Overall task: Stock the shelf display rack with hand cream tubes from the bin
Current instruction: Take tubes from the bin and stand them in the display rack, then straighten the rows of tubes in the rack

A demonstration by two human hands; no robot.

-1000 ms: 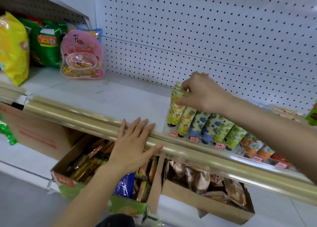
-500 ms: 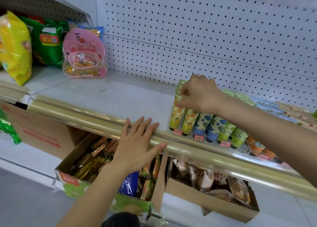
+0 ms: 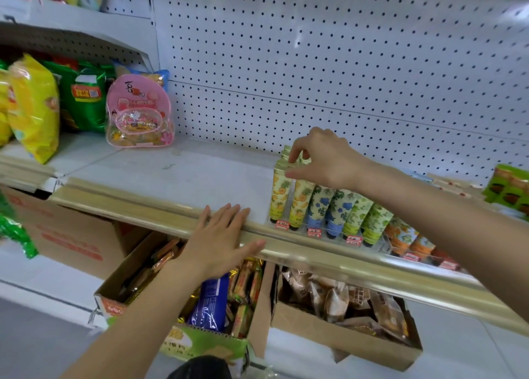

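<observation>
A clear display rack (image 3: 355,237) stands on the white shelf (image 3: 171,172), holding rows of upright hand cream tubes: yellow pineapple tubes (image 3: 279,195) at the left end, then blue flower tubes (image 3: 320,207), green tubes (image 3: 369,218) and orange ones (image 3: 400,235). My right hand (image 3: 323,158) is over the leftmost row, fingertips pinching the top of a yellow tube behind the front one. My left hand (image 3: 220,235) lies flat, fingers spread, on the shelf's gold front rail (image 3: 137,207). The bin is not in view.
Snack bags (image 3: 31,109) and a pink bag (image 3: 137,115) stand at the shelf's left. Green packets (image 3: 509,189) sit at the far right. Below the rail are open cardboard boxes of snacks (image 3: 200,307) and wrapped pastries (image 3: 343,298). Pegboard backs the shelf.
My right hand's fingers have shifted from the front tube's top to the tubes just behind it. The left hand stays on the rail. The camera has tilted up slightly.
</observation>
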